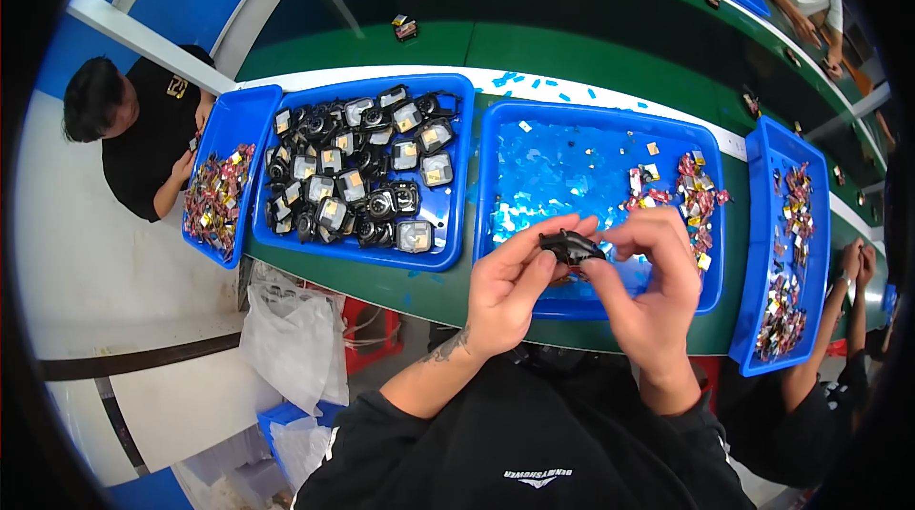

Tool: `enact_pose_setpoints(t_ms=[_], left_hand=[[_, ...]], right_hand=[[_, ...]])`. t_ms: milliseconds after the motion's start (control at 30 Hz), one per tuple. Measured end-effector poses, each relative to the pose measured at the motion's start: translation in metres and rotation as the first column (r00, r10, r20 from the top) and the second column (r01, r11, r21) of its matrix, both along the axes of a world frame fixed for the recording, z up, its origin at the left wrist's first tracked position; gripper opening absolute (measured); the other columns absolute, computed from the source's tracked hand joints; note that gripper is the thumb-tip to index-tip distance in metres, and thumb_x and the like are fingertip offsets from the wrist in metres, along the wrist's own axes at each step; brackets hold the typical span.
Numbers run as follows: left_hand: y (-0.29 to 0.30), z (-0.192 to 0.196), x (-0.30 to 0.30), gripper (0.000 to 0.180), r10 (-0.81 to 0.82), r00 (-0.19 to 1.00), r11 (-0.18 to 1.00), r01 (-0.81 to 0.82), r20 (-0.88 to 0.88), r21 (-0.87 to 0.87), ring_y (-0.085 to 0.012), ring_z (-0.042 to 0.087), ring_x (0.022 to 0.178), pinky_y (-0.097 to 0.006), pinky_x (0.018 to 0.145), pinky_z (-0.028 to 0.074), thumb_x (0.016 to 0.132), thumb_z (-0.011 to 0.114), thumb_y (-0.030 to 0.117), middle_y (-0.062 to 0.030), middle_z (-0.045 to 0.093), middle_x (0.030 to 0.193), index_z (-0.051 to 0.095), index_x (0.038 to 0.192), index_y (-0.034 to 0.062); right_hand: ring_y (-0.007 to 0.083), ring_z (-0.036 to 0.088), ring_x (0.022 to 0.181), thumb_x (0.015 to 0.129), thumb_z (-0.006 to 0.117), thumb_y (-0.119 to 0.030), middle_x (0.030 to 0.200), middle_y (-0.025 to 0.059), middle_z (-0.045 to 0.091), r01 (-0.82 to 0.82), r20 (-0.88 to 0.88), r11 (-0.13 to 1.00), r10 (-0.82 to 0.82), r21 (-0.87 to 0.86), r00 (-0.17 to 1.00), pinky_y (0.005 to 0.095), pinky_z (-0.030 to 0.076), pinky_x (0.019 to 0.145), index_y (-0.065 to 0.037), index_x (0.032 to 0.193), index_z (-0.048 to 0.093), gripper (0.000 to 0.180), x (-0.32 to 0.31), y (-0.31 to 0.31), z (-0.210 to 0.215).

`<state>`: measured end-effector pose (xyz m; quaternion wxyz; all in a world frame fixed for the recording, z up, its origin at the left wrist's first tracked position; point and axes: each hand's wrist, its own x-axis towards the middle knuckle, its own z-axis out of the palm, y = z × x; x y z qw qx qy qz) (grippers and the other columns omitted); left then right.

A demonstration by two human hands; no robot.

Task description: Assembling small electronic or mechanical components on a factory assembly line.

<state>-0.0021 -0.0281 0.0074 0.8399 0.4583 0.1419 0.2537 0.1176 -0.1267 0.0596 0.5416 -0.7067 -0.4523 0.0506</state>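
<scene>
Above the near edge of a blue tray, both hands meet at a small black plastic casing with a curved outline. My left hand grips its left end between thumb and fingers. From the other side, my right hand has its thumb against the casing's right end, with the fingers curled near it. What lies between the right fingertips is too small to make out. In the tray are small pink-and-yellow wired parts at the right and scattered blue film pieces.
Left of it, a blue tray holds many black casings with clear windows. Narrower blue trays with wired parts flank both sides. A green conveyor belt carries parts beyond. Co-workers sit left, right and across.
</scene>
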Motion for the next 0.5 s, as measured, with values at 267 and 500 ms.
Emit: enact_pose_setpoints(t_ms=[267,500], left_hand=[[-0.004,-0.002,-0.003,0.031,0.045,0.999,0.999,-0.046,0.028,0.010,-0.0148,0.062,0.104,-0.029,0.093,0.051,0.100,0.046,0.003,-0.0114,0.064,0.115,0.052,0.129,-0.0068],[-0.001,0.001,0.002,0.026,0.206,0.977,0.977,-0.202,-0.050,0.074,-0.0229,0.068,0.095,-0.034,0.087,0.057,0.099,0.048,0.005,-0.0179,0.067,0.104,0.054,0.118,-0.0105]], right_hand=[[0.0140,0.061,0.073,0.073,0.073,0.008,0.089,0.0085,0.059,-0.056,-0.193,0.998,0.049,-0.027,0.980,0.0251,0.051,0.062,0.000,0.089,0.065,0.019,-0.006,0.007,-0.004],[0.0144,0.062,0.082,0.073,0.076,0.005,0.093,0.0061,0.060,-0.127,-0.457,0.987,0.159,0.100,0.875,0.0258,0.055,0.072,-0.001,0.105,0.062,0.035,-0.005,0.010,-0.003]])
